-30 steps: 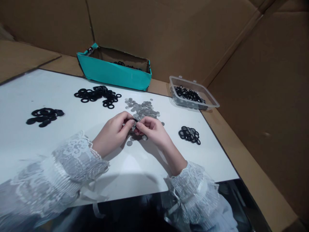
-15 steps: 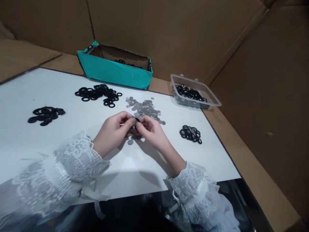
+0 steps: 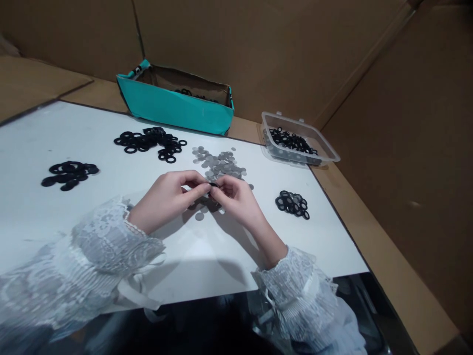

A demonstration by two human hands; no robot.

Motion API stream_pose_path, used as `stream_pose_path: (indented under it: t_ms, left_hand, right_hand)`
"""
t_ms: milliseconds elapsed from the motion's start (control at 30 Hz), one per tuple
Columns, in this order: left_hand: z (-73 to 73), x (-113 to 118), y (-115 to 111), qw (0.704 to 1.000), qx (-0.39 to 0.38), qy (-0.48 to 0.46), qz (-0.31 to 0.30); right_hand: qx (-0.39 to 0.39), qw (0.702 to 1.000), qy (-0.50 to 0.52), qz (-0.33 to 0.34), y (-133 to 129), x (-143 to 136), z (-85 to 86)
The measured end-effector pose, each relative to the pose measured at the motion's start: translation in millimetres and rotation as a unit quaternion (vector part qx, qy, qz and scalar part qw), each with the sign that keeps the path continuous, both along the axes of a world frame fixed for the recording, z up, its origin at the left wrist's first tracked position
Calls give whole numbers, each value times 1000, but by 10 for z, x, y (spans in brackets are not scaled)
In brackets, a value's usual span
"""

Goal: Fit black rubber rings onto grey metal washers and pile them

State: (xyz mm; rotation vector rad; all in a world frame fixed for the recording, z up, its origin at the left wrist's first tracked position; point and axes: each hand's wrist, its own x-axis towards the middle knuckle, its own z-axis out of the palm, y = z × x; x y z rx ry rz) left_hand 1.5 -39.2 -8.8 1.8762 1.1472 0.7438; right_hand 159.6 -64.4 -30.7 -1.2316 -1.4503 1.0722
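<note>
Between my two hands, above the white board, is a small black ring [image 3: 213, 184], mostly covered by the fingertips. My left hand [image 3: 173, 195] is closed, pinching its left side with thumb and forefinger. From the other side my right hand [image 3: 234, 199] pinches it too, also closed. Whether a disc sits inside the ring I cannot tell. Just beyond the fingers spreads a pile of thin grey discs [image 3: 221, 163], and a single grey disc [image 3: 199, 216] lies below the hands.
Black rings [image 3: 148, 141] lie in a heap at the back left, with another black pile [image 3: 70, 173] further left. Rings with grey centres [image 3: 291, 203] are on the right. A teal box [image 3: 177, 111] and a clear plastic container [image 3: 303, 158], both holding black rings, stand behind. Cardboard walls [image 3: 281, 54] enclose the board.
My left hand has shifted slightly, its wrist lower and further left, with the fingers straighter. Both hands still pinch the black ring, now a little further right.
</note>
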Motion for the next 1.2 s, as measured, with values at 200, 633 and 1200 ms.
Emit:
stream_pose_path:
  t_ms: [200, 633, 1200]
  left_hand:
    - [12, 7, -11, 998, -38, -48, -10]
    - [-6, 34, -101, 995, 83, 38, 47]
    - [5, -2, -11, 994, -111, -22, -10]
  right_hand:
    - [31, 997, 63, -28, -24, -9, -27]
    - [-17, 998, -23, 54, -9, 11, 59]
    - [29, 994, -107, 8, -48, 85, 23]
